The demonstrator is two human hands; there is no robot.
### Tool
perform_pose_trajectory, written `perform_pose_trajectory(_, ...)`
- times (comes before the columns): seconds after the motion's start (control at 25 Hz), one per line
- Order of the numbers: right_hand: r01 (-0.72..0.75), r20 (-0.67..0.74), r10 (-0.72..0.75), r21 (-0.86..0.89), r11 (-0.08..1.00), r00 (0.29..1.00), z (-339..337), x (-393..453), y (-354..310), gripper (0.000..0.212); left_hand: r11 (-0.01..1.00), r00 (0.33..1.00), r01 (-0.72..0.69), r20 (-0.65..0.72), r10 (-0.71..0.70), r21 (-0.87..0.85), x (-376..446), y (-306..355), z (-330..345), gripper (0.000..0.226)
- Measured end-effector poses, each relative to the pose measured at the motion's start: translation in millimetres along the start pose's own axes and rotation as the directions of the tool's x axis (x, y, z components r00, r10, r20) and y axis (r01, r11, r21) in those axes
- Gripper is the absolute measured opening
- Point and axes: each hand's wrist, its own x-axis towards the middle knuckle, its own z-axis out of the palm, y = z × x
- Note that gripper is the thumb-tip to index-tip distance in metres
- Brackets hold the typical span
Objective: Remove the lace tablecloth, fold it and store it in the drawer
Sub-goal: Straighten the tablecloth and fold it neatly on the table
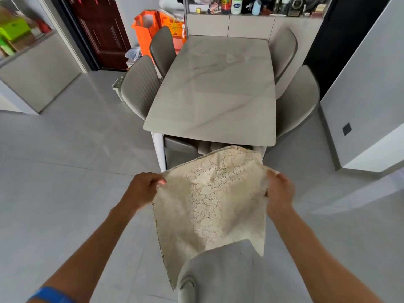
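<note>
Fingers of both my hands are curled round the upper corners of the lace tablecloth [209,204], so I start there: my left hand [143,189], at centre-left of the frame, pinches one corner with the thumb tucked against the cloth, and my right hand [278,189], at centre-right, grips the opposite corner with the fingers wrapped over the edge. Between them the cloth hangs in the lower middle of the frame, already doubled, with its far fold rising toward the near edge of the table [209,88] and its lower part draping down in front of the grey chair back [220,274] at the bottom of the frame; whether it rests on that chair I cannot tell.

With the marble top bare, I judge the removal finished and the folding under way. The panel is wide and floppy, and the lace is slack, sagging in the middle.

Next, I think, comes another fold: bringing my two hands together so corner meets corner, then catching the hanging edge to halve it again. That calls for keeping the edges aligned, since open lace slips and snags easily on fingers or on the chair. No drawer shows plainly here; the cabinets [229,25] at the top centre may hold one, but I cannot say.
</note>
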Motion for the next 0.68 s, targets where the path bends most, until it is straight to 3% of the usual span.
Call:
perform_pose_trajectory(0.16,0.22,0.334,-0.169,-0.124,0.968,0.927,30.9,-67.2,39.4,0.028,0.978,0.996,-0.016,0.078,0.033,-0.209,-11.2,70.2,33.6,0.027)
perform_pose_trajectory(0.32,0.226,0.385,-0.181,-0.077,0.971,0.905,52.6,-102.6,48.2,0.025,0.967,0.968,-0.107,0.199,0.154,-0.231,-17.0,109.0,37.5,0.025)
perform_pose_trajectory(0.4,0.195,0.415,-0.17,-0.018,0.981,0.894,50.6,-103.9,40.6,0.02,0.952,0.938,-0.073,0.305,0.167,-0.298,-19.7,111.3,31.1,0.023)
perform_pose_trajectory(0.48,0.195,0.481,-0.167,-0.01,0.981,0.861,44.9,-104.5,35.8,0.024,0.946,0.895,-0.062,0.401,0.194,-0.318,-22.9,109.5,27.0,0.036)
perform_pose_trajectory(0.6,0.114,0.661,-0.115,0.045,0.992,0.741,38.0,-103.8,33.7,0.03,0.96,0.938,-0.127,0.284,0.198,-0.249,-25.0,106.7,27.0,0.03)
perform_pose_trajectory(0.68,0.134,0.721,-0.133,0.056,0.989,0.68,31.8,-99.2,30.3,0.036,0.949,0.952,-0.175,0.201,0.231,-0.263,-26.0,105.2,26.7,0.023)
